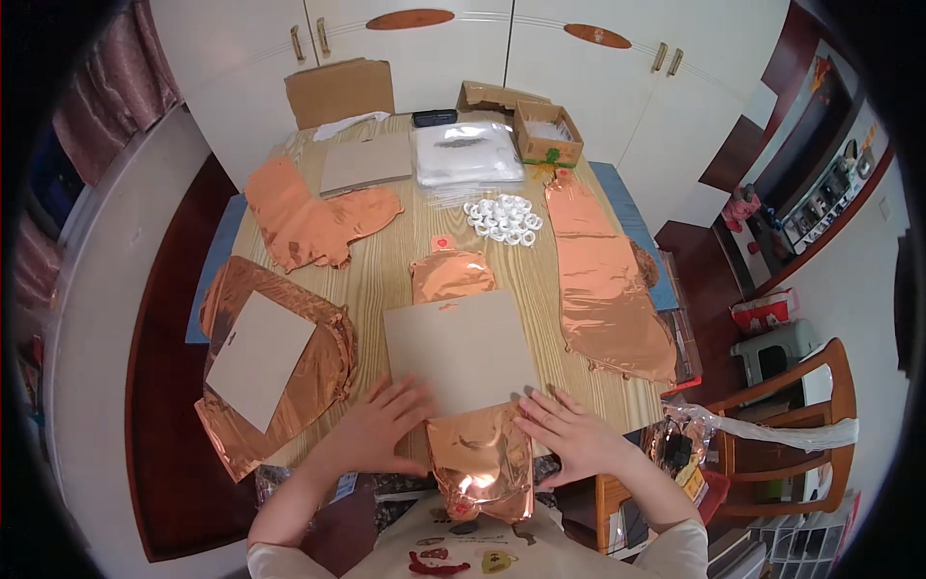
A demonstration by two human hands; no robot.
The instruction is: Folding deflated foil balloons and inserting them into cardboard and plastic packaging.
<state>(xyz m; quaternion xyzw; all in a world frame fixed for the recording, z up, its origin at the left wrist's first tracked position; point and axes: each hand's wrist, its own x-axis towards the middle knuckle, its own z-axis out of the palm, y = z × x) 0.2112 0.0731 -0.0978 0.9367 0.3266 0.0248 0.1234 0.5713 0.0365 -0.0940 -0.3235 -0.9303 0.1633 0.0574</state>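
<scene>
A grey cardboard sheet (461, 349) lies across the middle of a flat copper foil balloon (479, 455) in front of me. The balloon shows beyond the sheet's far edge and hangs over the table's near edge. My left hand (389, 423) rests at the sheet's lower left corner, fingers spread and slightly blurred. On the other side, my right hand (573, 436) lies open, its fingertips at the sheet's lower right corner and the foil's right edge. Neither hand grips anything that I can see.
Another foil balloon (333, 362) at left carries a second cardboard sheet (260, 359). More foil balloons lie at far left (309, 217) and right (606, 280). White rings (503, 220), clear plastic bags (468, 154), stacked cardboard (365, 164) and a small box (548, 145) stand farther back. A wooden chair (781, 434) is at right.
</scene>
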